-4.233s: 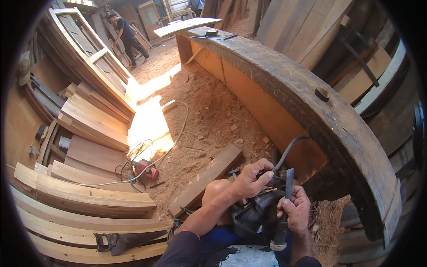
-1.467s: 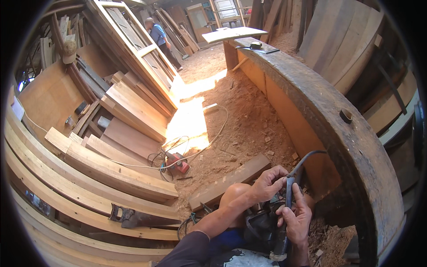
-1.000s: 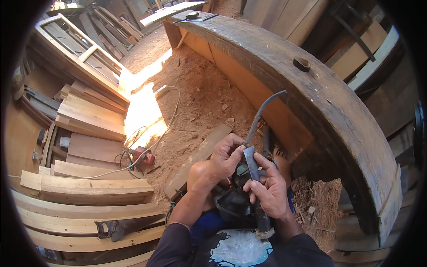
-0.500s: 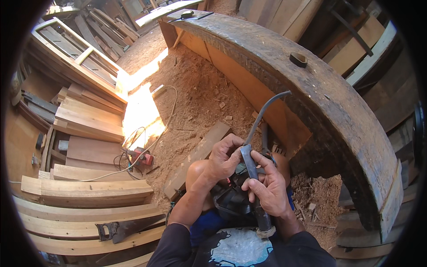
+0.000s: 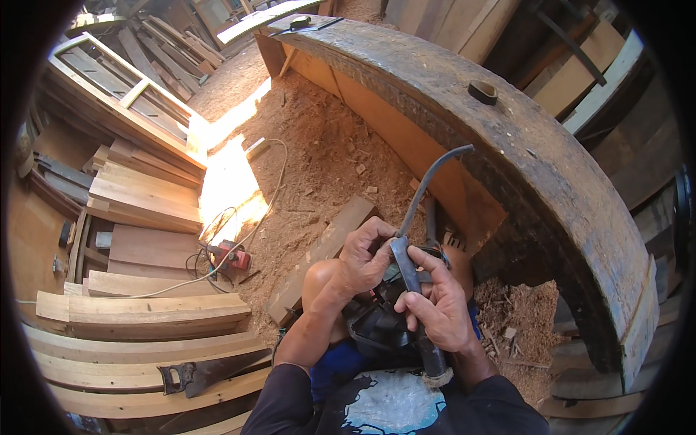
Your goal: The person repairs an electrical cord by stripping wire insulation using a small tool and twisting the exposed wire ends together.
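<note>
In front of my lap I hold a dark grey, rubber-like strip (image 5: 404,262) with both hands. My left hand (image 5: 365,254) pinches its upper end, where a thinner grey curved length (image 5: 423,187) sticks up and bends right. My right hand (image 5: 441,310) grips the strip lower down between thumb and fingers. Beneath the hands sits a black object (image 5: 377,326), partly hidden; its kind is unclear. A dark cylinder (image 5: 431,355) with a pale, dusty end runs down from the right hand toward my shirt. Whether the strip joins it is hidden by the fingers.
A long workbench (image 5: 551,145) curves along the right, with a dark ring-shaped roll (image 5: 483,92) on top. At left lie stacked boards (image 5: 145,312), a handsaw (image 5: 210,372) and a red power tool (image 5: 230,256) with a cord. A timber (image 5: 322,257) rests on sawdust ahead.
The view has shifted very slightly. Both hands keep the same hold on the strip, with no clear movement otherwise.
</note>
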A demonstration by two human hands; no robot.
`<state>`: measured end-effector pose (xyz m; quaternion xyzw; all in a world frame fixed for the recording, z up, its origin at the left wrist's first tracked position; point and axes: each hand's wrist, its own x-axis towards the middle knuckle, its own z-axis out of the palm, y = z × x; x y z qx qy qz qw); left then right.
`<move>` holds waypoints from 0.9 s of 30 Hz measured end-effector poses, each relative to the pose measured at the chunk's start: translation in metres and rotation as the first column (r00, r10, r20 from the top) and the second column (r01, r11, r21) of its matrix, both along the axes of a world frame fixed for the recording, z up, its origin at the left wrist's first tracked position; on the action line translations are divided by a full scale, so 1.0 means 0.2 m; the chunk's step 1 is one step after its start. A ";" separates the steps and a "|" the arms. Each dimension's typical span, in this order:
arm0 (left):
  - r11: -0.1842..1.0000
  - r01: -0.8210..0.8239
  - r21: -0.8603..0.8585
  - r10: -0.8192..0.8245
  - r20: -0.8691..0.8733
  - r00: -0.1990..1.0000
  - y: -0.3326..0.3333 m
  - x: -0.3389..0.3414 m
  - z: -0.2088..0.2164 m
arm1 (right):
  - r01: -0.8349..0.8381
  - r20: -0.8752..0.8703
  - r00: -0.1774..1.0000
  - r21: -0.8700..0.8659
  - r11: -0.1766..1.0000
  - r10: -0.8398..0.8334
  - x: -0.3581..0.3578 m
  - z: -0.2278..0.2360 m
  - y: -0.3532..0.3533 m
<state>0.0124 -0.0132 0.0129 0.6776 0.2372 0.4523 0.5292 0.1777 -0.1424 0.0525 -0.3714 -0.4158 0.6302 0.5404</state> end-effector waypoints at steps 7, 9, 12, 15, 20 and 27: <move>0.997 0.008 -0.075 -0.006 0.021 1.000 -0.02 0.00 0.02 | 0.006 -0.184 0.983 -0.027 1.000 -0.011 0.00 0.02 -0.01; 0.998 0.003 -0.063 -0.003 -0.005 1.000 -0.01 -0.01 0.01 | 0.032 -0.247 0.968 -0.055 0.998 -0.045 0.00 0.00 -0.01; 0.999 0.004 -0.043 -0.005 -0.011 1.000 -0.01 0.00 0.03 | -0.035 -0.236 0.972 -0.053 0.998 0.021 0.04 -0.05 0.01; 0.998 0.013 -0.060 -0.014 -0.009 1.000 -0.02 0.00 0.03 | -0.125 -0.258 0.961 -0.076 0.989 0.101 0.03 -0.05 0.00; 0.998 0.016 -0.060 -0.017 -0.014 1.000 -0.02 0.01 0.06 | -0.180 -0.297 0.943 -0.072 0.981 0.151 0.02 -0.06 0.02; 0.997 -0.001 0.074 0.006 -0.073 0.997 -0.01 0.00 0.04 | -0.211 -0.305 0.936 -0.076 0.975 0.178 0.00 -0.06 0.03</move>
